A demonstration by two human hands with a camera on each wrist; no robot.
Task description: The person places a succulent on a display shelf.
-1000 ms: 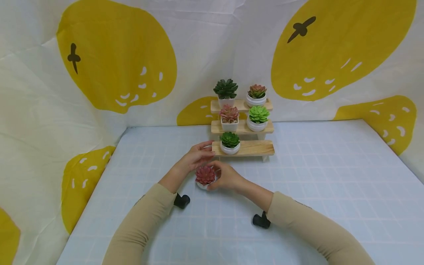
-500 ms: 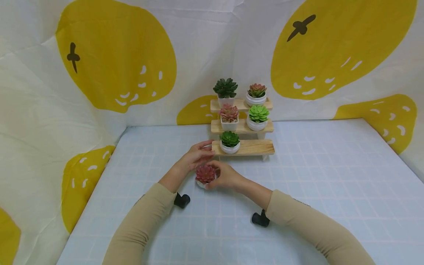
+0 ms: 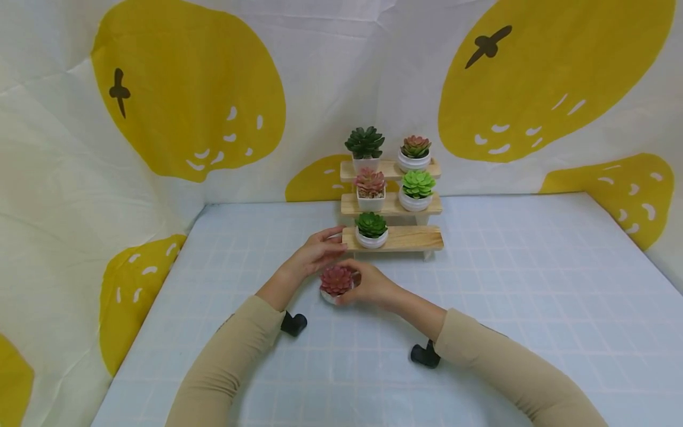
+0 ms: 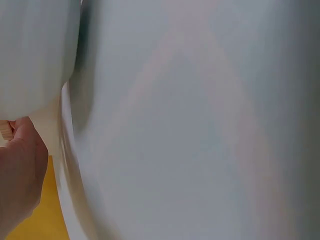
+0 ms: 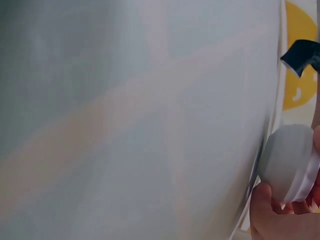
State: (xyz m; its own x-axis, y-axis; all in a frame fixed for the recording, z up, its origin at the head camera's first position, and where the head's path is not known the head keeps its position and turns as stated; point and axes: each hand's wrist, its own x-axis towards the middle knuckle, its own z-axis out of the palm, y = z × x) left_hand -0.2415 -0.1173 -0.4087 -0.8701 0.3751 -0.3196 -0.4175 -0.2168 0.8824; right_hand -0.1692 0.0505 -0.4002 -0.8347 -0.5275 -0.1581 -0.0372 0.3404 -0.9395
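Note:
My right hand (image 3: 372,286) holds a small white pot (image 5: 286,162) by its side, thumb and fingers around it. A dusky red succulent (image 3: 337,280) fills this pot, which is in front of the stand's left end. My left hand (image 3: 313,254) grips the left end of the lowest step of a three-step wooden display stand (image 3: 413,238); the wood also shows at its fingertips in the left wrist view. On that step, to the left, sits a green succulent (image 3: 371,225) in a round white pot.
The middle step bears a pink succulent (image 3: 370,183) and a bright green succulent (image 3: 418,184). A dark green succulent (image 3: 365,142) and a reddish-green succulent (image 3: 415,147) stand on the top step. Behind hangs a white cloth (image 3: 331,71) with yellow fruit prints.
The red succulent's pot and my right hand have shifted slightly to the right. My left hand has stayed at the stand's end.

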